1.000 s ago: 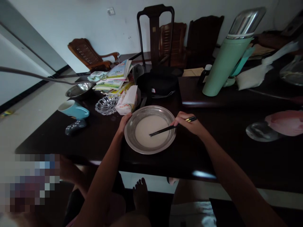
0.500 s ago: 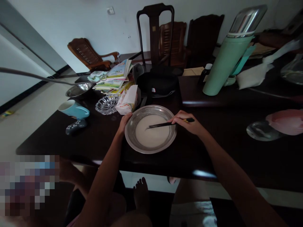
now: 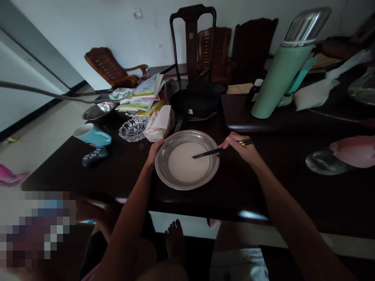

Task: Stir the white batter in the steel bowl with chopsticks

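A round steel pan holding a pale white batter sits on the dark table in front of me. My left hand grips the pan's left rim. Closed around a pair of black chopsticks, my right hand hovers at the pan's right rim. The chopstick tips dip into the right part of the batter.
Behind the pan lie a tissue pack, glass dish, blue mug, dark game controller, steel bowl, books and a black pot. A green thermos stands at right. Another person sits at lower left.
My right hand has pulled to the right, and the chopstick tips have swept from the batter's left-middle to its right side. The left hand has stayed on the rim.
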The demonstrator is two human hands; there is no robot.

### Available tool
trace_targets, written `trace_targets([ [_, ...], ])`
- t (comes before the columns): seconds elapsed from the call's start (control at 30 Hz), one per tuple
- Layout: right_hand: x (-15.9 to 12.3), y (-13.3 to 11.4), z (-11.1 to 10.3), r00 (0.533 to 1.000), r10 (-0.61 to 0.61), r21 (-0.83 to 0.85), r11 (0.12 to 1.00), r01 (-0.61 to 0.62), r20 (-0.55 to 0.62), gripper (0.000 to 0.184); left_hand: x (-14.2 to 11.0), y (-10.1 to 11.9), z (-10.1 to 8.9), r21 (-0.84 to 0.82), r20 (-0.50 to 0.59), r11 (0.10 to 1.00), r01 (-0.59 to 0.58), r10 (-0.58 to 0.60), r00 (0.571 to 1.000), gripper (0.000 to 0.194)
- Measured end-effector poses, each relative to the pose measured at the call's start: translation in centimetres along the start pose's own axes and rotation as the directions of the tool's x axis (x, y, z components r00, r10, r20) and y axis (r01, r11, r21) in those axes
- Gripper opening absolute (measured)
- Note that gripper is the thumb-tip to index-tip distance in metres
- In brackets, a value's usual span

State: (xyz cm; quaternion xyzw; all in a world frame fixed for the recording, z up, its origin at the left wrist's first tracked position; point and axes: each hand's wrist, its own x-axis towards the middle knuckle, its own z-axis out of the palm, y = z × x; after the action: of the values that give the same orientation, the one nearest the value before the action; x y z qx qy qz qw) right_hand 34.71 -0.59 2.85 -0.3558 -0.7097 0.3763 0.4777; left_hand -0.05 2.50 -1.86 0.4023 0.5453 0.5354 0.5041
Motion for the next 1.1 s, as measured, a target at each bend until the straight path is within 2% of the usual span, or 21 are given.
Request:
trace_targets([
  [0.1,-0.1,-0.2,0.2,0.997,0.034,0.079,0.996,-0.040,0.068,0.043,0.0,-0.1,-0.1,0.002,-0.006,1.000,0.003,-0.003,1.000,0.030],
  [0.2,-0.1,-0.3,0.6,0.984,-0.001,-0.009,1.000,0.003,0.177,0.035,0.1,-0.2,-0.3,0.008,-0.004,1.000,-0.010,0.010,1.000,0.029],
  [0.3,0.1,-0.3,0.2,0.996,-0.005,-0.049,0.999,0.009,0.092,0.033,0.3,-0.3,-0.4,0.004,-0.009,1.000,-0.018,0.018,1.000,0.028],
  [0.4,0.0,-0.4,-0.4,0.998,0.058,0.057,0.997,-0.058,-0.003,0.041,0.3,-0.3,-0.3,0.000,-0.028,1.000,-0.026,0.026,0.999,0.025],
  [0.47,-0.1,-0.5,-0.2,0.996,0.072,0.092,0.993,-0.077,0.053,0.043,0.3,-0.2,-0.2,0.001,-0.030,1.000,-0.028,0.028,0.999,0.025],
  [0.53,-0.1,-0.5,0.3,0.988,0.039,0.041,0.998,-0.046,0.149,0.039,0.2,-0.2,-0.2,0.002,-0.025,1.000,-0.029,0.029,0.999,0.025],
  [0.6,0.0,-0.4,0.5,0.982,-0.009,-0.038,0.999,0.016,0.189,0.032,0.1,-0.1,-0.1,0.006,-0.017,1.000,-0.028,0.028,0.999,0.026],
  [0.7,0.1,-0.1,-0.4,0.997,-0.021,-0.089,0.996,0.027,0.072,0.031,0.0,-0.1,-0.2,0.017,-0.007,1.000,-0.026,0.026,1.000,0.026],
  [0.77,0.1,-0.2,-1.1,0.999,0.034,0.000,0.999,-0.034,-0.016,0.038,-0.1,-0.2,-0.2,0.023,-0.002,0.999,-0.025,0.025,1.000,0.026],
  [0.87,-0.1,-0.5,-0.9,0.997,0.057,0.057,0.997,-0.060,0.050,0.043,0.0,-0.3,-0.3,0.024,0.005,0.999,-0.021,0.021,1.000,0.027],
  [0.97,-0.1,-0.5,0.2,0.981,-0.037,-0.052,0.997,0.048,0.193,0.034,0.1,-0.4,-0.4,0.026,0.005,0.999,-0.020,0.019,1.000,0.028],
  [1.03,0.0,-0.4,0.3,0.978,-0.060,-0.106,0.991,0.082,0.201,0.026,0.2,-0.5,-0.5,0.028,0.002,0.999,-0.019,0.019,1.000,0.029],
  [1.1,0.0,-0.3,-0.2,0.993,-0.054,-0.123,0.990,0.067,0.105,0.029,0.2,-0.4,-0.5,0.031,0.000,0.999,-0.017,0.017,1.000,0.030],
])
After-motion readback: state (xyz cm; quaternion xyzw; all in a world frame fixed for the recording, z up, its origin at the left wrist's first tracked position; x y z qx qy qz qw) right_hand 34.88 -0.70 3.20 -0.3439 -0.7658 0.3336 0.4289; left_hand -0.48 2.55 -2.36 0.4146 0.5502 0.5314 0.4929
